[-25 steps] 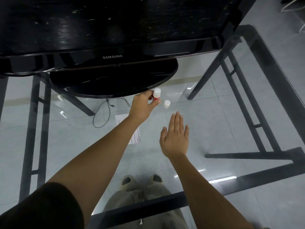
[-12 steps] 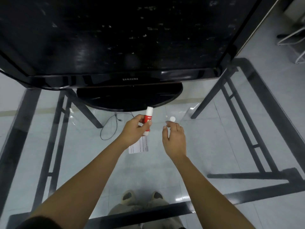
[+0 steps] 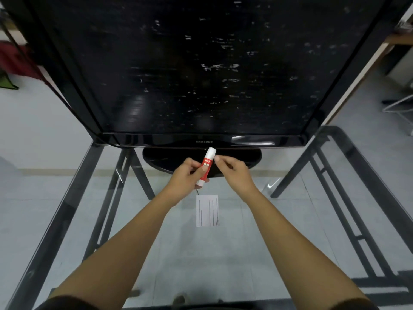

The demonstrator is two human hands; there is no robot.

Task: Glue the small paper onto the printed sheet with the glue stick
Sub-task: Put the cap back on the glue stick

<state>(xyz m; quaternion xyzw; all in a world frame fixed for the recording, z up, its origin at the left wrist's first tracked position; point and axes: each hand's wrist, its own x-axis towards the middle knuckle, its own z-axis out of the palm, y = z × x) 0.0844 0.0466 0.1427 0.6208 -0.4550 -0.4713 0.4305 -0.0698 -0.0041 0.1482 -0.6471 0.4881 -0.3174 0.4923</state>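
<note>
Glue stick: red body with white ends, held tilted above the glass table, its upper end leaning up and to the right, in front of the monitor base; white cap is on the upper end.
Left hand: closed around the lower and middle part of the glue stick; thumb lies across the red label, fingers wrap behind.
Right hand: fingers pinched together, fingertips touching the side of the glue stick just below its white top; whether they hold anything small between them cannot be told.
Printed sheet: small white rectangle with dark vertical lines, lying flat on the glass, just below the two hands and between the forearms; nothing touches it.
Small paper: cannot be told apart from the sheet in this view.
Table: clear glass top on a dark metal frame; pale floor tiles show through it.
Monitor: large black screen, off, standing at the far side of the table; its oval base sits on the glass directly behind the hands.
Person: bare forearms reach forward from the near edge; dark sleeves show at the bottom corners; feet are dimly visible through the glass.
</note>
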